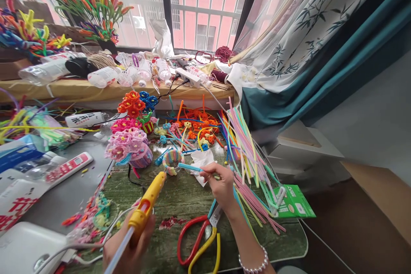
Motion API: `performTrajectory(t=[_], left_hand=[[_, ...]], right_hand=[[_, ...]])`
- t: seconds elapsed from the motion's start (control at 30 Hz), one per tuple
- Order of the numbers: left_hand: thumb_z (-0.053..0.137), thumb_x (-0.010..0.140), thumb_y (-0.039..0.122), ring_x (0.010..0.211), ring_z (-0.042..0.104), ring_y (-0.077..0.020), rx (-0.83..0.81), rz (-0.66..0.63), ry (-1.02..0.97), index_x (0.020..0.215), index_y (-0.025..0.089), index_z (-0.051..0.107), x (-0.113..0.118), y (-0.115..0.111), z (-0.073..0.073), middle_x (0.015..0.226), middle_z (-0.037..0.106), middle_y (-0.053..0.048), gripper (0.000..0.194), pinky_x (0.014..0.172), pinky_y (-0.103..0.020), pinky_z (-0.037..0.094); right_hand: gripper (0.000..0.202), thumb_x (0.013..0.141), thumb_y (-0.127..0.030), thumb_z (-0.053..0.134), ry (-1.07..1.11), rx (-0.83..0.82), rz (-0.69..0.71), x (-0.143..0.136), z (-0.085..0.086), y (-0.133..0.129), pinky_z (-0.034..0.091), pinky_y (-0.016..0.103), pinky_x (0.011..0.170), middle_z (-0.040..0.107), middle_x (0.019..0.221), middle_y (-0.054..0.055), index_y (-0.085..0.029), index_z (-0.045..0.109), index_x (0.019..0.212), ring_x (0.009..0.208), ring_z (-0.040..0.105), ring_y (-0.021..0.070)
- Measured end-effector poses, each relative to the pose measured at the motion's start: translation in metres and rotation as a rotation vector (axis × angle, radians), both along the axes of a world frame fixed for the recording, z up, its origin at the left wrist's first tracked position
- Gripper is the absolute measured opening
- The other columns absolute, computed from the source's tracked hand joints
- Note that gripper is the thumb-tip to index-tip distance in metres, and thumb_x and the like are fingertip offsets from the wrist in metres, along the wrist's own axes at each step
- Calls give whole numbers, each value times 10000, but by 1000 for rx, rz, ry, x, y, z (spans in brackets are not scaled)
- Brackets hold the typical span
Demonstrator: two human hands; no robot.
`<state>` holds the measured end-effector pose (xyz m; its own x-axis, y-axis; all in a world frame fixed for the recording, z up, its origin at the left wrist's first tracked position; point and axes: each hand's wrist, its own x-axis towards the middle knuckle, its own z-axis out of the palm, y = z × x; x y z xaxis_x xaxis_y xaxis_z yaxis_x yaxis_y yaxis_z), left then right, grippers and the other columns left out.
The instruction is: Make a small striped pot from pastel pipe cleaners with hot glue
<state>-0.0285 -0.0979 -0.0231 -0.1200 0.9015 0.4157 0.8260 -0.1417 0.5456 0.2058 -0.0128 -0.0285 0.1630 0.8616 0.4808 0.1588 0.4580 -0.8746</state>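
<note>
My left hand (pixel 128 239) is wrapped round a yellow glue gun (pixel 147 205), with a glue stick poking out of its back. The gun's nozzle points up beside a small pastel striped ring (pixel 172 161) on the green table. Between the fingertips of my right hand (pixel 220 182) is a short blue strip (pixel 191 167), its free end near the ring's right side. A white tissue (pixel 203 162) lies behind the strip. Scissors (pixel 201 239) with red and yellow handles rest below my right hand.
Pink flower pots (pixel 128 147) stand left of the ring. Pastel stems (pixel 245 137) and a green packet (pixel 295 201) lie to the right. Orange pieces (pixel 202 124) are behind. Fuzzy scraps (pixel 96 218), white cables and a white box (pixel 32 248) are at the left.
</note>
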Motion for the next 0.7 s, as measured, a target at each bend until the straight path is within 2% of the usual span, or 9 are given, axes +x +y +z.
performTrajectory(t=[0.07, 0.13, 0.27, 0.3, 0.4, 0.47, 0.57, 0.63, 0.7], left_hand=[[398, 911, 628, 390, 508, -103, 19, -49, 109, 1009, 207, 653, -3, -3, -3, 626, 680, 16, 502, 485, -223, 460], [328, 953, 594, 520, 629, -127, 24, -131, 216, 1175, 217, 594, -5, -5, -10, 790, 742, -26, 511, 577, -226, 505], [372, 988, 460, 809, 714, -173, 103, -320, 471, 1228, 195, 565, -14, -4, -29, 998, 748, -72, 406, 675, -225, 520], [393, 988, 425, 814, 709, -176, 128, -349, 540, 1236, 187, 566, -17, -4, -34, 989, 745, -70, 385, 675, -230, 517], [415, 989, 310, 788, 680, -186, 136, -332, 697, 1234, 168, 575, -22, -5, -40, 921, 726, -56, 326, 692, -270, 499], [421, 984, 298, 841, 663, -204, 123, -336, 763, 1203, 172, 594, -22, -6, -34, 967, 716, -64, 307, 734, -304, 481], [439, 969, 372, 926, 637, -248, 174, -346, 815, 1157, 179, 624, -17, 6, -10, 1044, 705, -91, 327, 764, -352, 453], [430, 970, 306, 926, 624, -247, 210, -331, 826, 1183, 164, 619, -10, 26, 9, 1100, 691, -110, 317, 759, -356, 446], [425, 957, 213, 989, 602, -256, 179, -327, 817, 1268, 166, 577, -1, 54, 23, 1228, 648, -118, 349, 786, -365, 450]], right_hand=[[163, 837, -311, 693, 48, -49, -9, 2, 0, 0, 474, 253, 505, 668, 634, 10, -183, 685, 737, 492, 588, 131], [164, 826, -322, 706, 84, -84, -6, 4, 0, 0, 481, 261, 514, 666, 624, 10, -182, 686, 744, 504, 600, 142], [197, 810, -357, 725, 114, -123, 1, 6, -1, 1, 476, 266, 511, 660, 617, 12, -178, 683, 738, 504, 602, 149], [204, 809, -364, 726, 109, -130, -2, 6, 0, 1, 473, 264, 508, 659, 617, 11, -177, 682, 738, 501, 601, 148], [194, 829, -353, 708, 51, -143, -21, 9, 2, -3, 471, 260, 525, 657, 617, 7, -176, 686, 753, 509, 604, 145], [171, 847, -330, 691, -25, -144, -32, 11, 3, -6, 469, 260, 542, 649, 613, 3, -177, 692, 770, 523, 604, 146], [154, 872, -306, 667, -168, -120, -42, 15, 4, -12, 454, 254, 542, 646, 636, 8, -178, 688, 790, 545, 593, 147], [162, 896, -297, 643, -277, -79, -51, 16, 6, -15, 435, 247, 533, 648, 658, 13, -178, 675, 792, 549, 580, 143], [176, 923, -282, 610, -399, -23, -62, 15, 7, -17, 415, 244, 535, 650, 665, 16, -179, 659, 788, 560, 577, 141]])
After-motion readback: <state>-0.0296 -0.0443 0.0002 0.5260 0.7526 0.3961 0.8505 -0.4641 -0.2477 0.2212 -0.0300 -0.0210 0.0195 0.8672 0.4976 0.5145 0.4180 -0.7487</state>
